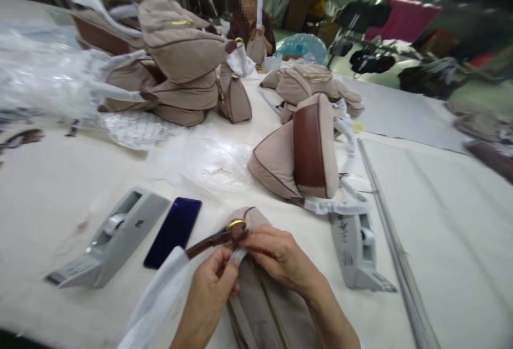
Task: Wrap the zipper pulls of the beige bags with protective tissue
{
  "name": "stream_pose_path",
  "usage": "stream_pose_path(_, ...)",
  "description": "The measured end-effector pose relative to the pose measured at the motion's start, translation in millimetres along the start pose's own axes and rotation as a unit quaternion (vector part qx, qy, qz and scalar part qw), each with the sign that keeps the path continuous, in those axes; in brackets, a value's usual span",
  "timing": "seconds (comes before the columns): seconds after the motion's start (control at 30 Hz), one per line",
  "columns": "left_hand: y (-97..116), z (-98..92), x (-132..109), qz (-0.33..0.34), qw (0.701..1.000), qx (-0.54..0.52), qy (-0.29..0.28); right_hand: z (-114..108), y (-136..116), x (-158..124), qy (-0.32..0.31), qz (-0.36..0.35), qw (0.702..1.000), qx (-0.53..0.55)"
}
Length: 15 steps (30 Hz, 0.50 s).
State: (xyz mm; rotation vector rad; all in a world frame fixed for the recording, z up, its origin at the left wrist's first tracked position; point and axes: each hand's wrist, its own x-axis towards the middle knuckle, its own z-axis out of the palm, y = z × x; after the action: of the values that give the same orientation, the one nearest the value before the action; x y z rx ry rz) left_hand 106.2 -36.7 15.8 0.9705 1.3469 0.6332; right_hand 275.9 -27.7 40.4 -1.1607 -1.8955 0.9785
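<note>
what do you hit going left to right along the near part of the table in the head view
grey tape dispenser → dark blue phone → left hand pinching a white wrap strip → right hand at the brown strap and gold ring of a beige bag → second grey tape dispenser → long metal rod

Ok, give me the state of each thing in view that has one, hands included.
Left hand: pinching the white wrap by the strap.
Right hand: gripping the brown strap near the gold ring.
Bag in hand: lying flat, strap partly wrapped.
Phone: screen dark, flat on the table.
Left tape dispenser: idle, roll loaded.
Right tape dispenser: idle.
Bag beyond: on its side, handle wrapped.
Stacked bags: piled, handles wrapped.
</note>
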Motion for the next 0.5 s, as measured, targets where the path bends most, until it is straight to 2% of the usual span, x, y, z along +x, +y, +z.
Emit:
stream_pose_path(0.07, -6, 0.7, 1, 0.013, 1.000, 0.013, 0.008, -17, -3, -25, 0.098, 0.053, 0.992, -0.061)
stream_pose_path(0.1, -8, 1.2, 1, 0.014, 1.000, 0.014, 0.011, -29, -3, -44, 0.163, 0.095, 0.977, -0.102)
stream_pose_path(0.13, -10, 1.7, 1, 0.016, 1.000, 0.012, 0.017, -43, -1, -67, 0.232, 0.148, 0.950, -0.149)
stream_pose_path(0.17, -12, 2.3, 0, 0.018, 1.000, 0.006, 0.025, -59, 3, -93, 0.295, 0.216, 0.910, -0.194)
stream_pose_path(0.23, -14, 3.4, -2, 0.023, 0.999, -0.009, 0.042, -91, 18, -147, 0.376, 0.370, 0.815, -0.240)
stream_pose_path(0.3, -16, 4.0, -3, 0.025, 0.998, -0.020, 0.045, -116, 39, -193, 0.394, 0.508, 0.740, -0.197)
stream_pose_path(0.4, -19, 3.9, -1, 0.021, 0.999, -0.022, 0.038, -130, 66, -232, 0.369, 0.566, 0.730, -0.107)
stream_pose_path(0.5, -18, 4.7, 0, 0.017, 0.999, -0.025, 0.041, -125, 78, -237, 0.350, 0.579, 0.736, -0.021)
